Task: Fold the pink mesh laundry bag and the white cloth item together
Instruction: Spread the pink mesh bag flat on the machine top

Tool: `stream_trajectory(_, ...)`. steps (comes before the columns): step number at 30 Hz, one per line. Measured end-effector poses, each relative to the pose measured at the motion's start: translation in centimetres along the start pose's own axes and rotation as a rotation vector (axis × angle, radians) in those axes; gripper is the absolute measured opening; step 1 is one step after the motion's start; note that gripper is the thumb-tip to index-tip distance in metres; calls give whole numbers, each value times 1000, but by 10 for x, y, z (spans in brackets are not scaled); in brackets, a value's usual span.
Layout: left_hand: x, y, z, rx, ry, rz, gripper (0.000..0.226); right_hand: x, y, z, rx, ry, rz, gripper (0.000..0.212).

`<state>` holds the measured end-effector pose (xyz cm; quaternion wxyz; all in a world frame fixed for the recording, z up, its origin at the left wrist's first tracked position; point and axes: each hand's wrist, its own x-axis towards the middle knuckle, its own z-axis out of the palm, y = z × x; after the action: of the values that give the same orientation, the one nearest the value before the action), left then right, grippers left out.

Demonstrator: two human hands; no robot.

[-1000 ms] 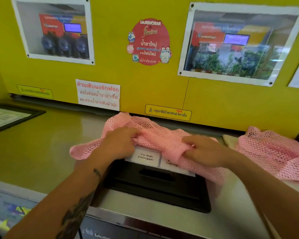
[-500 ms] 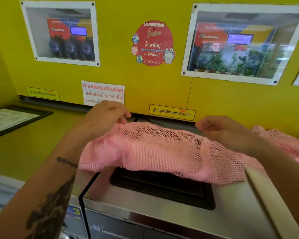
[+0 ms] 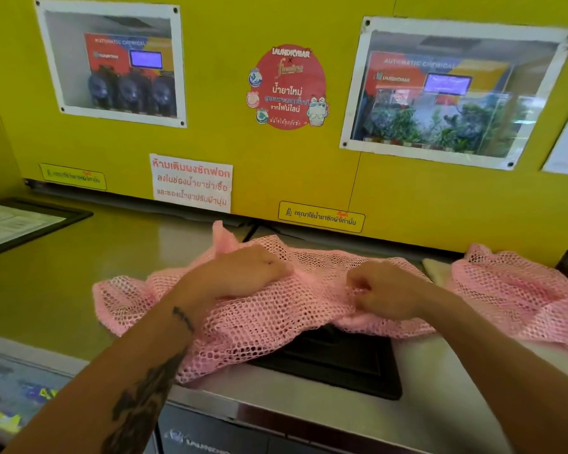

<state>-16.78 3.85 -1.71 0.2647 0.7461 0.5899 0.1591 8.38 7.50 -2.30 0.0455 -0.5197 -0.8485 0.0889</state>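
The pink mesh laundry bag (image 3: 253, 326) lies spread over the steel top of a washing machine, covering most of its black lid. My left hand (image 3: 243, 273) presses down on the mesh near its middle, fingers curled into the fabric. My right hand (image 3: 384, 290) is closed in a fist, pinching a fold of the mesh. More pink mesh (image 3: 518, 286) bunches at the right. A sliver of the white cloth item (image 3: 435, 270) shows between the two pink heaps; most of it is hidden.
The black detergent lid (image 3: 351, 365) sits in the steel machine top (image 3: 309, 411). A yellow wall with posters and stickers (image 3: 289, 90) rises right behind. A black-framed notice (image 3: 17, 221) lies on the counter at far left.
The mesh, held lifted and stretched half a second ago, now lies down on the machine top. Both hands have dropped onto it and moved closer together.
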Motion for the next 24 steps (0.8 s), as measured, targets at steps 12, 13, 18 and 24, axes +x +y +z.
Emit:
stream_trajectory(12,46,-53,-4,122,669,-246,20,-2,-21,2,92,536,-86,13)
stream_trajectory(13,48,-56,-4,119,712,-235,19,-2,-22,7,92,438,-85,12)
stream_trajectory(18,40,-33,-5,-11,804,138,19,14,-24,25,159,266,-106,28)
stream_trajectory(24,36,-38,16,156,176,-22,63,36,-29,21,15,276,-28,75)
